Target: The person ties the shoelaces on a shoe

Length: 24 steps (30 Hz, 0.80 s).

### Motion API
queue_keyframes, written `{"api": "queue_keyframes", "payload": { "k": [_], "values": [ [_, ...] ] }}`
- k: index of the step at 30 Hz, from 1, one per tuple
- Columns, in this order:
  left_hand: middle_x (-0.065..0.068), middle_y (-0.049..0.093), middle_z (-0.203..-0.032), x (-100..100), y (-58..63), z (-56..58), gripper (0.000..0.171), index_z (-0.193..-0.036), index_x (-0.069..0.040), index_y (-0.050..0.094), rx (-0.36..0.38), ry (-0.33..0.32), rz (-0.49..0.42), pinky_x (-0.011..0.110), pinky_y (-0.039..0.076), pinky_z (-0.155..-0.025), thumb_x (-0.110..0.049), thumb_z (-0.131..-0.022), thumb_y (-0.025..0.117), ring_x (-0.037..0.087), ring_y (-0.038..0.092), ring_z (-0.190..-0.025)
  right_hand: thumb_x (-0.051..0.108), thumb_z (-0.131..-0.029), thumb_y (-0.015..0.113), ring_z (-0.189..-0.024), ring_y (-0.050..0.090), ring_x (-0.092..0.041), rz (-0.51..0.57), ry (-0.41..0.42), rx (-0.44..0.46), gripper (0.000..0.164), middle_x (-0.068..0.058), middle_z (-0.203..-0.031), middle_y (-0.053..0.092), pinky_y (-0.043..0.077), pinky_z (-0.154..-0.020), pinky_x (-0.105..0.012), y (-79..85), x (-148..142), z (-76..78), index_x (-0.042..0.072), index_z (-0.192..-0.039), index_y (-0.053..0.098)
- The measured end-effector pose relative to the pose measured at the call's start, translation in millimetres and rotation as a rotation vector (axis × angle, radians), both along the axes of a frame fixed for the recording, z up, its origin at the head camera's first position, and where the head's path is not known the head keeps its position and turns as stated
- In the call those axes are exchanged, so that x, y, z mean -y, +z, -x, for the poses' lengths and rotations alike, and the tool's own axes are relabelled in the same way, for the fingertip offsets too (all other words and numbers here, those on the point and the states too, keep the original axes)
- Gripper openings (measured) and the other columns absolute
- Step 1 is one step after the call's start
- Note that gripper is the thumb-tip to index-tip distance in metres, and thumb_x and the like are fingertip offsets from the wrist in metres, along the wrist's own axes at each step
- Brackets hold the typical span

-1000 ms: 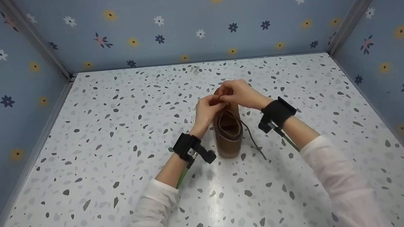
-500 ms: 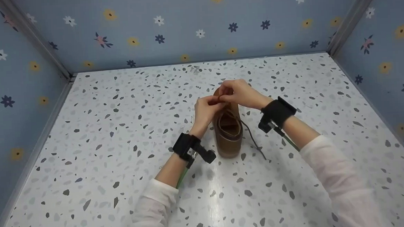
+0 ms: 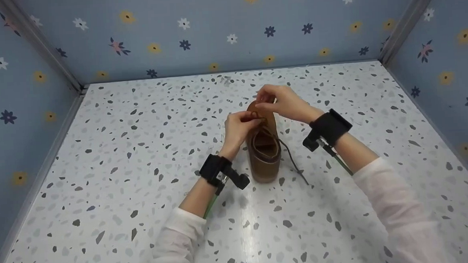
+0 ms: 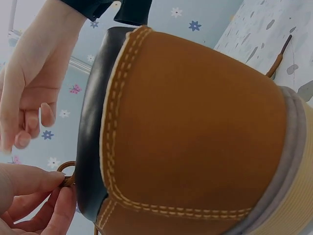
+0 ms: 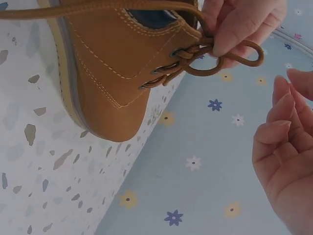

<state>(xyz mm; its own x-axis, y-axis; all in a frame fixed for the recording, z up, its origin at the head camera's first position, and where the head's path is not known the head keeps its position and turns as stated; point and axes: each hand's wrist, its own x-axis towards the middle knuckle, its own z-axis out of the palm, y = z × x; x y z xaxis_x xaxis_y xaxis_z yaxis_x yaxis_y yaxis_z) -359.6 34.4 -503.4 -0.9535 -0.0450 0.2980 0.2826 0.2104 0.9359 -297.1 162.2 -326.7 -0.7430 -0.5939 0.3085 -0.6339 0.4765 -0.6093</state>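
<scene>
1. Steady the brown shoe (image 3: 265, 172), upright on the speckled surface (image 3: 140, 172), its toe pointing away from you; tugging could drag it.
2. Your right grip (image 3: 288, 102) holds nothing, fingers loosely curled above the toe; bring it in slowly so it won't knock the loops (image 5: 262, 55).
3. Your left grip (image 3: 238, 128) pinches the lace (image 5: 88, 7) above the eyelets; stay firm, or the loops may slacken.
4. Leave the lace's free end (image 3: 298, 171), trailing right of the shoe, untangled.
</scene>
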Motion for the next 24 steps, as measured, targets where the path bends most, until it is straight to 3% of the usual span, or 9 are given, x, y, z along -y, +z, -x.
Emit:
{"api": "queue_keyframes", "payload": {
  "k": [7,14,24],
  "values": [
    [-0.006,0.052,-0.063,-0.4,3.0,-2.3,0.028,-0.068,-0.019,0.057,0.008,-0.007,-0.022,0.019,0.037,-0.051,-0.036,-0.047,0.063,0.005,0.048,-0.056,0.016,-0.069,0.050,-0.057,0.043,-0.011,0.052,-0.062,-0.023,0.012,-0.003,-0.065,0.049,0.033,-0.049,-0.025,24.0,-7.2,-21.7,0.006,-0.077,0.049],
    [-0.008,0.052,-0.065,-0.1,-2.4,0.6,0.028,-0.069,-0.022,0.057,0.021,-0.014,0.002,0.019,0.036,-0.054,-0.038,-0.047,0.062,0.004,0.047,-0.059,0.015,-0.068,0.051,-0.055,0.043,-0.011,0.071,-0.099,-0.041,0.012,-0.002,-0.063,0.048,0.034,-0.049,-0.025,25.0,-18.7,-25.2,0.006,-0.075,0.049],
    [-0.008,0.052,-0.064,0.3,3.7,-2.1,0.028,-0.068,-0.021,0.057,0.023,0.015,0.025,0.019,0.035,-0.053,-0.038,-0.046,0.063,0.004,0.046,-0.058,0.014,-0.068,0.051,-0.055,0.044,-0.013,0.082,-0.120,-0.008,0.011,-0.003,-0.064,0.049,0.034,-0.047,-0.025,15.7,-31.7,-32.6,0.005,-0.075,0.050]
  ]
}}
